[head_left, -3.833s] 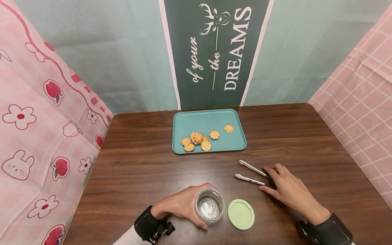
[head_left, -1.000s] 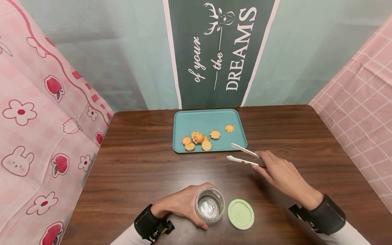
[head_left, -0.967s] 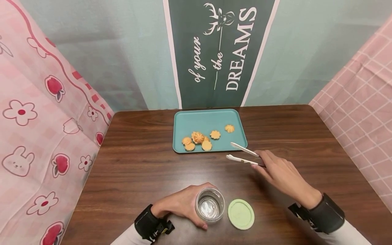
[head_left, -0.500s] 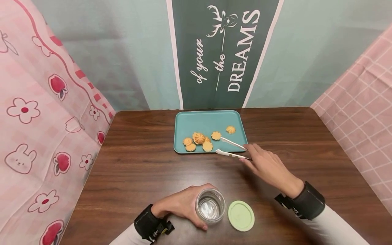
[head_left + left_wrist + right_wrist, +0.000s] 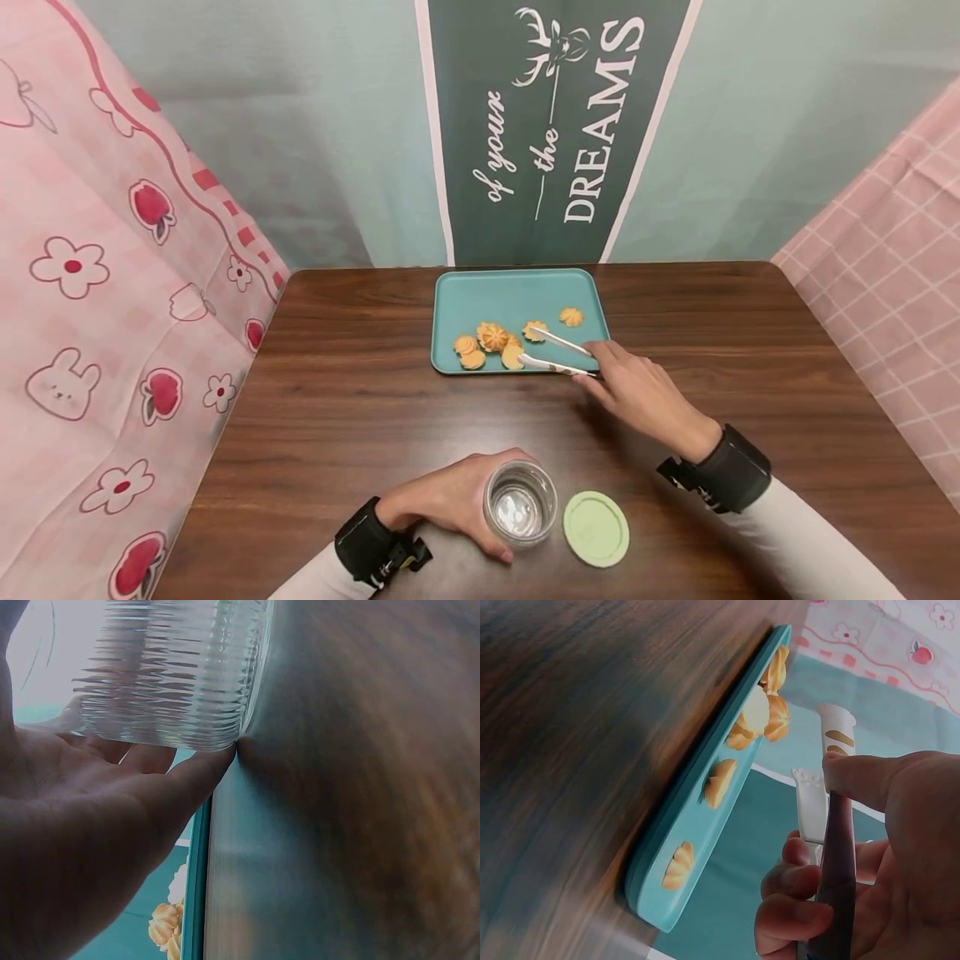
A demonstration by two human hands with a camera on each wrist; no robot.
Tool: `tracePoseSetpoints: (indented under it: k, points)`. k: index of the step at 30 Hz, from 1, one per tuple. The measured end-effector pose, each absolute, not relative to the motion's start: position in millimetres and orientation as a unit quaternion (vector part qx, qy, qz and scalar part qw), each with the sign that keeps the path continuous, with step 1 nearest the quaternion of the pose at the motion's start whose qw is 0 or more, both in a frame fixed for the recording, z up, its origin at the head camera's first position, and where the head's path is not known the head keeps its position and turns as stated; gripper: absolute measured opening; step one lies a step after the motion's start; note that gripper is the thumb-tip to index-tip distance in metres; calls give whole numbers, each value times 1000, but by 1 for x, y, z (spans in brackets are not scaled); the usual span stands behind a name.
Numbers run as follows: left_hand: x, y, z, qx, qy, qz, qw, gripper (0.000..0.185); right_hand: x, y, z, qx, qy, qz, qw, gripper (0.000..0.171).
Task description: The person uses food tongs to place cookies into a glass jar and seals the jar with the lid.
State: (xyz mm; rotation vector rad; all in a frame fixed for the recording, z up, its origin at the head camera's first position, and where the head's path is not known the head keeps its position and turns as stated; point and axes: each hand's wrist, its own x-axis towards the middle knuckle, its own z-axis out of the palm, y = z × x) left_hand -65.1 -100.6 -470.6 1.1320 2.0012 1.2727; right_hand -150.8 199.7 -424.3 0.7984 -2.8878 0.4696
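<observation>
My left hand (image 5: 465,500) curls round the side of a clear glass jar (image 5: 521,504), which stands upright with its mouth uncovered. Ribbed walls of the jar (image 5: 172,675) show in the left wrist view. My right hand (image 5: 641,396) grips a pair of tongs (image 5: 558,340) with white tips and a dark handle. The tong arms are spread apart over the near right part of a teal tray (image 5: 510,292). One tip overlaps a flower-shaped cookie (image 5: 536,332) in the head view; contact cannot be told. Several more cookies (image 5: 492,336) lie clustered at the tray's near left.
A light green round lid (image 5: 596,529) lies flat on the wooden table (image 5: 337,400), right of the jar. A lone cookie (image 5: 572,317) sits at the tray's right side. Fabric hangings (image 5: 337,142) stand behind the table and along both sides.
My right hand has lifted the tongs off the table and carried them left and away from me, over the tray. My left hand and the jar have stayed in place.
</observation>
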Motion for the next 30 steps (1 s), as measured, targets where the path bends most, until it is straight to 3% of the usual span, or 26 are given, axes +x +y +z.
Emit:
tracePoseSetpoints:
  k: [30]
  points:
    - [-65, -100, -472, 399, 727, 490, 270, 86, -175, 161, -428, 235, -956, 169, 37, 52]
